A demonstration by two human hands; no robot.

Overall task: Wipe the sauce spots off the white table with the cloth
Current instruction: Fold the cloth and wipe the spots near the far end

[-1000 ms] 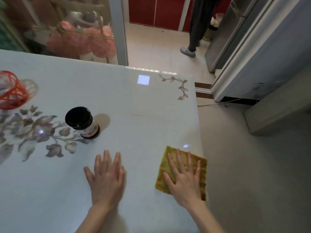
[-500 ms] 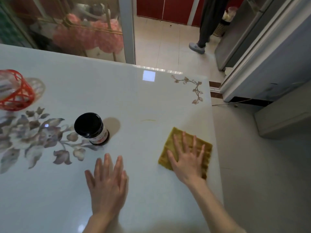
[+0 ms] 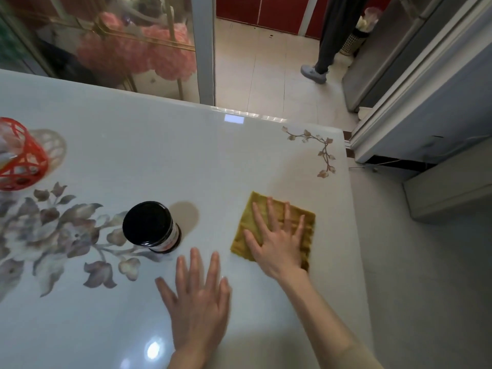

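A square yellow cloth (image 3: 306,222) lies flat on the glossy white table (image 3: 186,161), near its right edge. My right hand (image 3: 277,241) presses on the cloth with straight, spread fingers. My left hand (image 3: 198,304) rests flat on the bare tabletop, left of the cloth and a little nearer to me. I make out no sauce spot on the table; the cloth covers where a faint smear showed before.
A jar with a black lid (image 3: 150,226) stands left of the cloth. A red lattice basket (image 3: 18,158) sits at the far left. Printed flowers decorate the table. The table's right edge drops to the floor. A person's leg (image 3: 323,49) stands by the far doorway.
My right hand has slid the cloth away from me across the table, over the faint smear. My left hand has stayed flat in place.
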